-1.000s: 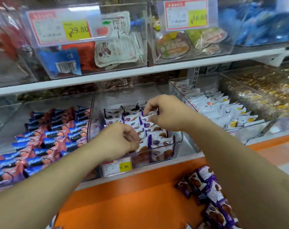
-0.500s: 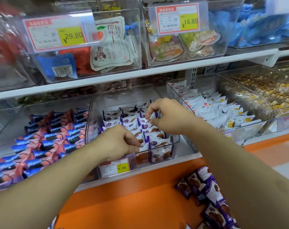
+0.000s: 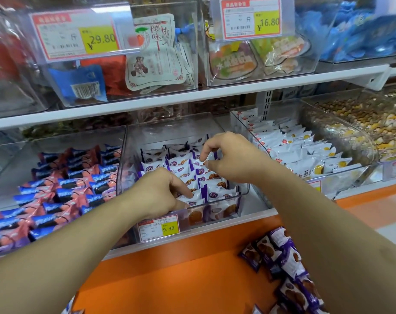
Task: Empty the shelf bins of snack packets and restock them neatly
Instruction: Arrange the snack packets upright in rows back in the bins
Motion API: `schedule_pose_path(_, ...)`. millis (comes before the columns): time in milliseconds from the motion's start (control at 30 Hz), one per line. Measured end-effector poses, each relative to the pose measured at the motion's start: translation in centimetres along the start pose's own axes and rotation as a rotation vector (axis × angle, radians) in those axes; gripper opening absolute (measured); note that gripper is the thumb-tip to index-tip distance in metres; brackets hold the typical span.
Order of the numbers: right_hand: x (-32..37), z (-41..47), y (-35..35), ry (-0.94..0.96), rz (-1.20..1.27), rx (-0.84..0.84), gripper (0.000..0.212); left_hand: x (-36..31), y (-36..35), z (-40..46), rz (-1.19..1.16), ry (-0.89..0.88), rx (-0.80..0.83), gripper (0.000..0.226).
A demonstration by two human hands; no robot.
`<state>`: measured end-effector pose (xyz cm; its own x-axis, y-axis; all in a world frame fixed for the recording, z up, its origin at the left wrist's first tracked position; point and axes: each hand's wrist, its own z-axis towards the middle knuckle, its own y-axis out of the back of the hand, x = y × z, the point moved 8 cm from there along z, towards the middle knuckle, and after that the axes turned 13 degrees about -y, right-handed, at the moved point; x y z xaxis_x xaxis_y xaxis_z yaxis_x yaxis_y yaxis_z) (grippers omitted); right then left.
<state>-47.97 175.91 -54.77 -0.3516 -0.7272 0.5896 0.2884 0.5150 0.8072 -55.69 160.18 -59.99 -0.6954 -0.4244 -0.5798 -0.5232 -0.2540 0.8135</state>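
A clear bin (image 3: 243, 191) on the lower shelf holds rows of white and purple snack packets (image 3: 215, 185) standing on edge. My left hand (image 3: 158, 193) is at the bin's front left corner, index finger on top of a front-row packet (image 3: 193, 199) and thumb under it, pinching it. My right hand (image 3: 228, 157) hovers over the middle rows, its curled index finger and thumb closing on the top edge of a packet (image 3: 206, 162). More purple packets (image 3: 283, 259) lie loose on the orange ledge at lower right.
The left bin holds blue and pink packets (image 3: 63, 191), the right bin white and yellow ones (image 3: 305, 152). A white shelf board (image 3: 192, 98) with upper bins and price tags hangs just above the hands. A yellow 9.90 tag (image 3: 160, 227) fronts the bin.
My right hand has shifted slightly back and right over the rows. My left hand stays at the bin's front, its index finger now stretched onto a front packet. The view has drifted a little.
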Motion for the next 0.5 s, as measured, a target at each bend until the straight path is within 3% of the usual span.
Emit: schedule_pose_path(500,-0.06,-0.26,0.21,-0.001,0.053,0.015,0.018,0.36,-0.35,-0.1,0.093,0.042,-0.005,0.028)
